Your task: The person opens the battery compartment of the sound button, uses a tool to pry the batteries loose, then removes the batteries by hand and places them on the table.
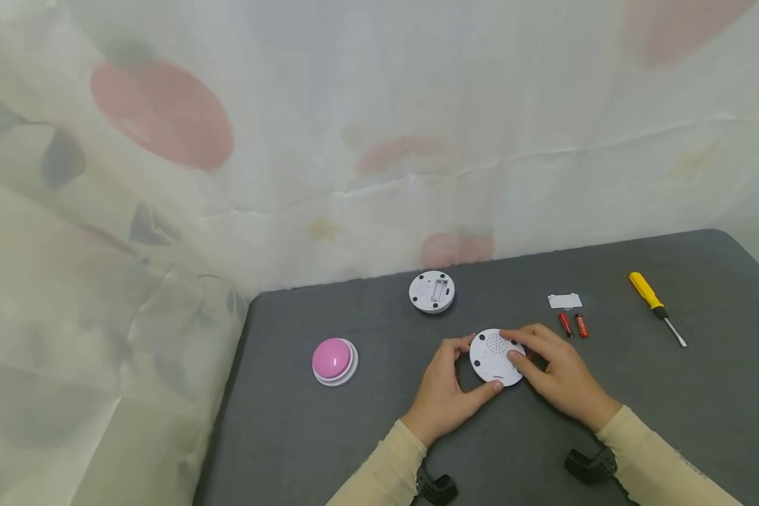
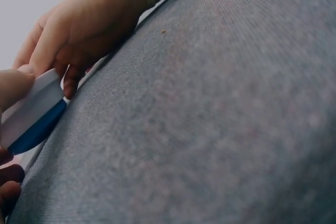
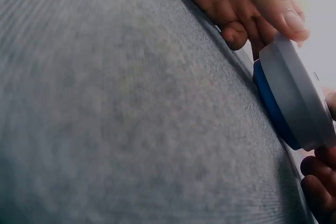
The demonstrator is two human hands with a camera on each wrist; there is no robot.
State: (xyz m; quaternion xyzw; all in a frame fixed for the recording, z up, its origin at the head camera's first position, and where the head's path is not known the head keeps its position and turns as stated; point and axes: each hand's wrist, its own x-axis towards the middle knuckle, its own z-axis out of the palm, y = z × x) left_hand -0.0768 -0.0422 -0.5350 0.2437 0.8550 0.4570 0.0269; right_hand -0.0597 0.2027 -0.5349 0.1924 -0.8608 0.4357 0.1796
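Note:
Upside down between my hands is a round white push button [image 1: 495, 360], its underside showing small round feet and a cluster of speaker holes. Its blue cap [image 3: 274, 109] faces down toward the table in the right wrist view. My left hand [image 1: 445, 395] grips the rim, thumb at the near edge and fingers at the left. From the other side my right hand [image 1: 559, 376] holds it, thumb on the underside and fingers around the edge. Behind it lies another upturned white button [image 1: 422, 298] with its battery slot uncovered.
A pink push button [image 1: 332, 359] sits cap up at the left. To the right are a white battery cover [image 1: 565, 301], two red batteries [image 1: 566, 325] and a yellow-handled screwdriver [image 1: 648, 291]. A patterned curtain [image 1: 291, 140] borders the grey table [image 1: 278, 443].

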